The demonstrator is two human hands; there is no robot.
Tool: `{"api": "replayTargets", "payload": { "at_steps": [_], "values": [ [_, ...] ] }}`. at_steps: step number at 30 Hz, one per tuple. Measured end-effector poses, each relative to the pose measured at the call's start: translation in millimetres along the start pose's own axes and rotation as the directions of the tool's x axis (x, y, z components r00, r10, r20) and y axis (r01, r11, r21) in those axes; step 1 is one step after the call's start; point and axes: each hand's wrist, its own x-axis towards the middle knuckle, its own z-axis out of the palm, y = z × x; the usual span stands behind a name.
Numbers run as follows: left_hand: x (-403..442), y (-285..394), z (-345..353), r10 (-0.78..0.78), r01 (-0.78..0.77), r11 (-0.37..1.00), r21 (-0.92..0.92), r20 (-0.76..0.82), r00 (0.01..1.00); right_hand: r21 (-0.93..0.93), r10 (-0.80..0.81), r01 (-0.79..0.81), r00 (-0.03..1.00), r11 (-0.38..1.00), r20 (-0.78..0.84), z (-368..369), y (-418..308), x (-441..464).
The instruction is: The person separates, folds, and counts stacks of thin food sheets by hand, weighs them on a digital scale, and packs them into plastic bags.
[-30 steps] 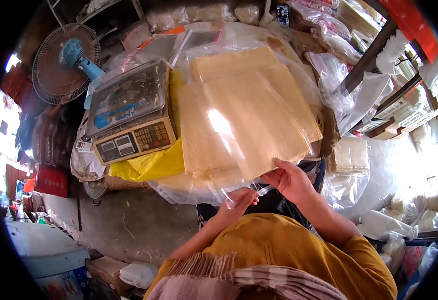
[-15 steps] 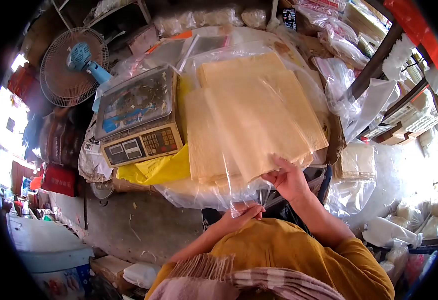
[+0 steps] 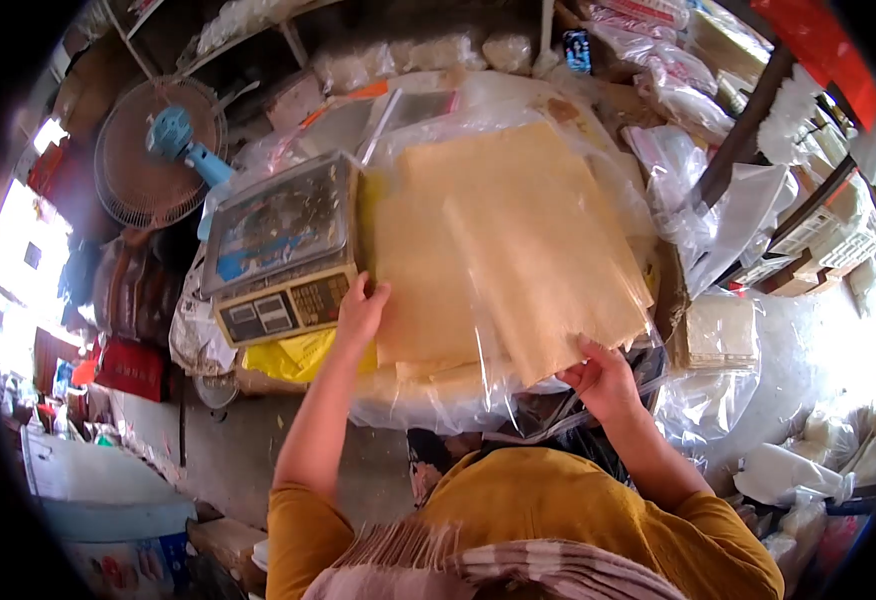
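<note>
Tan flat sheets (image 3: 538, 240) lie in an uneven stack on the table, with clear plastic film over and around them. My right hand (image 3: 601, 378) pinches the lower corner of the top sheets, thumb above and fingers curled beneath. At the left edge of the stack is my left hand (image 3: 363, 305), beside the weighing scale (image 3: 283, 240); its thumb and forefinger are raised and apart, and I see nothing between them. A yellow bag (image 3: 298, 355) sticks out from under the scale.
A fan (image 3: 161, 150) stands at the far left. Wrapped packs (image 3: 715, 330) sit right of the table, and plastic bags (image 3: 673, 185) hang over its right side. Shelving (image 3: 293, 45) is behind. A red bag (image 3: 130, 368) is at the left.
My left hand has moved from the plastic edge near my body up and left to beside the scale. My right hand stays at the sheets' corner, which has shifted slightly toward me and to the right.
</note>
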Motion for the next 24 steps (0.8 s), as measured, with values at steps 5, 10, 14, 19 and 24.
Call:
{"api": "replayTargets", "payload": {
  "at_steps": [5, 10, 14, 19, 24],
  "values": [
    [46, 21, 6, -0.328, 0.459, 0.833, -0.309, 0.394, 0.859, 0.071, 0.001, -0.002, 1.000, 0.997, 0.006, -7, -8, -9],
    [69, 12, 4, -0.286, 0.427, 0.811, -0.399, 0.366, 0.886, 0.109, 0.004, -0.001, 1.000, 0.994, -0.030, -17, -7, -9],
    [70, 28, -1, -0.278, 0.583, 0.611, -0.535, 0.545, 0.791, 0.142, 0.022, -0.017, 0.999, 0.990, -0.028, -20, -9, -9],
    [53, 51, 4, -0.246, 0.577, 0.647, -0.498, 0.580, 0.777, 0.038, -0.023, 0.023, 1.000, 0.999, 0.015, -10, -18, -15],
    [35, 110, -34, -0.022, 0.152, 0.868, -0.472, 0.270, 0.963, -0.054, -0.158, 0.163, 0.983, 0.985, 0.090, 12, -39, -15]
  ]
}}
